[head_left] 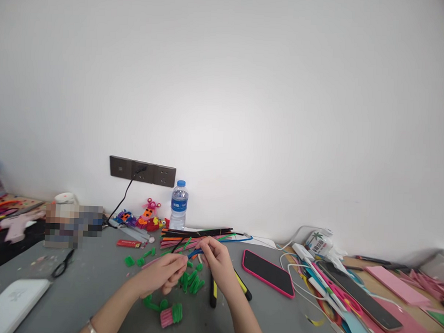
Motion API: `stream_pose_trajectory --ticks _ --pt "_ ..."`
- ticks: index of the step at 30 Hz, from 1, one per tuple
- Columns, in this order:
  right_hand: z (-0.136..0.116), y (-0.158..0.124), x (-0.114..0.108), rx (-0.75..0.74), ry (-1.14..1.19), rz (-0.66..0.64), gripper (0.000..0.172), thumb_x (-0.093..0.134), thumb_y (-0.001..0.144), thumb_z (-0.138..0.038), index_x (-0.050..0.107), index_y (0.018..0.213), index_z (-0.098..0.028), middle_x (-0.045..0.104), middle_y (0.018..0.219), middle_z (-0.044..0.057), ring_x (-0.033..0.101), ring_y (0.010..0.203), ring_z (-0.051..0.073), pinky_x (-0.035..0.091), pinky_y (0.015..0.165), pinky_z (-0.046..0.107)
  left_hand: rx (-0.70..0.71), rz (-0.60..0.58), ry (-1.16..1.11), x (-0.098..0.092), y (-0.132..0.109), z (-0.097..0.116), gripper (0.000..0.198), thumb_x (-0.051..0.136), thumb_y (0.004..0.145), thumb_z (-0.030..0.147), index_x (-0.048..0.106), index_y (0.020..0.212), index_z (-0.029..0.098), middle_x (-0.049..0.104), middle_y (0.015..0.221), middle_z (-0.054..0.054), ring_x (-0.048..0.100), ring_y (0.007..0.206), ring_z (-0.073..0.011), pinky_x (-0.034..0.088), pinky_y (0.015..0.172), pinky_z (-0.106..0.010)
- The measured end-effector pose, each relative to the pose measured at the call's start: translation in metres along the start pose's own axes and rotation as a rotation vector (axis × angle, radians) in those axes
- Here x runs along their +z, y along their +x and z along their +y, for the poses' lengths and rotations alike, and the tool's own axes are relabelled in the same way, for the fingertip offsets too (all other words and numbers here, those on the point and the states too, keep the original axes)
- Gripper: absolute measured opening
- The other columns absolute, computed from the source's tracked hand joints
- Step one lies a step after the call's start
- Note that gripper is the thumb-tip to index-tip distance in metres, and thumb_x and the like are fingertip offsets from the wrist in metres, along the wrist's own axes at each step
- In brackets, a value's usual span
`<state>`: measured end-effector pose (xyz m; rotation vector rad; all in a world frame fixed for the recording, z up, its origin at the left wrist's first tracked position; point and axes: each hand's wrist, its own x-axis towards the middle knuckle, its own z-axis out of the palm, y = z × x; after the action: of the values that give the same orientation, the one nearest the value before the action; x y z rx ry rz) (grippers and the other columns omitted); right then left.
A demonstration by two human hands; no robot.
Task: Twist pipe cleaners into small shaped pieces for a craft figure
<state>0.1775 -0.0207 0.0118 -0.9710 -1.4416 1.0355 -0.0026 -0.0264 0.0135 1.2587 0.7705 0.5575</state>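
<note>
A short blue pipe cleaner (pixel 195 253) spans the gap between my two hands. My left hand (pixel 165 273) pinches one end with fingers curled, and my right hand (pixel 218 262) closes on the other. Below them on the grey table lie several green pipe-cleaner coils (pixel 193 282), partly hidden by the hands. A pink-and-green coiled pipe-cleaner piece (pixel 171 315) rests nearer to me. Black-and-yellow handles of a tool (pixel 213 286) stick out under my right hand; its head is hidden. Behind the hands is a bundle of coloured pipe cleaners (pixel 197 234).
A water bottle (pixel 179 205) stands by the wall, beside small pipe-cleaner figures (pixel 149 216). To the right lie a pink-cased phone (pixel 269 273), white cables and coloured paper (pixel 397 285). A white device (pixel 13 304) sits at the front left.
</note>
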Motion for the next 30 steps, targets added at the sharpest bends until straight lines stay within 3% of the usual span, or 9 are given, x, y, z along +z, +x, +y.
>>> stream_pose_trajectory --ticks 3,5,7,9,12,15,19,26,30 --pt "0.001 0.001 -0.013 0.047 0.005 -0.019 0.033 0.055 0.083 -0.053 0.054 0.078 -0.020 0.039 0.046 -0.008 0.032 0.041 0.010 0.024 0.043 0.022 0.048 0.055 0.070 -0.003 0.004 -0.004 0.045 0.050 0.081 0.062 0.040 0.064 0.021 0.029 0.053 0.010 0.018 0.043 -0.0076 0.022 0.042 -0.022" --pt "0.002 0.000 -0.024 0.060 -0.149 0.010 0.031 0.046 0.088 -0.051 0.054 0.083 -0.021 0.047 0.053 -0.005 0.039 0.043 0.012 0.029 0.045 0.023 0.063 0.079 0.104 -0.006 0.008 -0.009 0.044 0.049 0.082 0.062 0.040 0.065 0.022 0.026 0.052 0.011 0.017 0.043 -0.0082 0.022 0.043 -0.022" --pt "0.004 -0.004 -0.032 0.074 -0.515 0.089 0.022 0.048 0.088 -0.041 0.057 0.089 -0.021 0.058 0.069 0.002 0.053 0.058 0.017 0.038 0.054 0.027 0.085 0.111 0.138 -0.010 0.012 -0.014 0.044 0.047 0.082 0.063 0.043 0.066 0.022 0.023 0.050 0.011 0.016 0.042 -0.0086 0.020 0.042 -0.022" --pt "0.007 -0.009 -0.036 0.198 -0.943 0.209 0.019 0.057 0.081 -0.031 0.060 0.095 -0.018 0.062 0.092 0.011 0.059 0.083 0.028 0.043 0.068 0.034 0.136 0.165 0.190 -0.012 0.015 -0.017 0.044 0.044 0.084 0.062 0.048 0.068 0.021 0.023 0.048 0.011 0.017 0.041 -0.0090 0.020 0.041 -0.022" --pt "0.013 -0.015 -0.029 0.467 -1.220 0.141 0.038 0.058 0.080 -0.034 0.058 0.111 -0.012 0.058 0.109 0.021 0.053 0.104 0.040 0.044 0.077 0.045 0.252 0.299 0.321 -0.012 0.017 -0.016 0.042 0.044 0.087 0.056 0.055 0.070 0.020 0.031 0.048 0.008 0.025 0.042 -0.0105 0.021 0.044 -0.022" --pt "0.018 -0.017 -0.015 0.597 -1.277 0.060 0.057 0.062 0.077 -0.033 0.046 0.129 -0.016 0.054 0.120 0.022 0.050 0.111 0.041 0.045 0.078 0.050 0.385 0.423 0.449 -0.008 0.015 -0.011 0.034 0.049 0.088 0.046 0.065 0.071 0.020 0.051 0.058 0.001 0.042 0.054 -0.0152 0.030 0.053 -0.023" --pt "0.018 -0.016 -0.009 0.599 -1.320 0.088 0.062 0.062 0.070 -0.021 0.043 0.129 -0.017 0.052 0.120 0.021 0.048 0.112 0.039 0.045 0.076 0.051 0.435 0.448 0.492 -0.008 0.013 -0.009 0.022 0.055 0.086 0.036 0.073 0.083 0.024 0.069 0.076 -0.004 0.056 0.067 -0.0225 0.035 0.062 -0.025" --pt "0.016 -0.011 -0.041 0.572 -1.081 0.132 0.039 0.057 0.067 -0.027 0.048 0.104 -0.017 0.055 0.103 0.016 0.055 0.099 0.035 0.043 0.073 0.040 0.453 0.457 0.404 -0.016 0.014 -0.015 0.016 0.061 0.083 0.034 0.074 0.087 0.026 0.072 0.081 -0.006 0.059 0.077 -0.0274 0.037 0.066 -0.026" --pt "0.020 -0.010 -0.059 0.511 -1.111 0.245 0.035 0.050 0.069 -0.018 0.046 0.103 -0.015 0.057 0.098 0.015 0.059 0.090 0.031 0.041 0.077 0.036 0.443 0.502 0.330 -0.015 0.013 -0.014 0.020 0.061 0.082 0.039 0.069 0.073 0.023 0.060 0.059 -0.002 0.052 0.061 -0.0219 0.032 0.057 -0.026"
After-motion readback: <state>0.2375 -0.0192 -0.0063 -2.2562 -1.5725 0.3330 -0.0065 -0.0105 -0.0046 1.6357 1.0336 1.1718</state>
